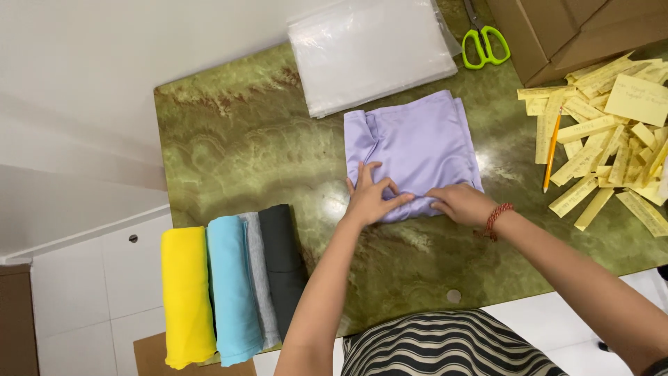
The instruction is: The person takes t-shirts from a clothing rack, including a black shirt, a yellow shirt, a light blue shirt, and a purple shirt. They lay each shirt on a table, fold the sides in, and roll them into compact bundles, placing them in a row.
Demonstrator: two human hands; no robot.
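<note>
Both hands, left hand point(369, 198) and right hand point(460, 203), press flat and open on the near edge of the folded lilac garment point(414, 150) mid-bench point(236, 139), and that slick fabric could easily slide and unfold once pressure lifts.

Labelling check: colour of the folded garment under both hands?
Lilac, plain folded garment; head view shows it best.
</note>
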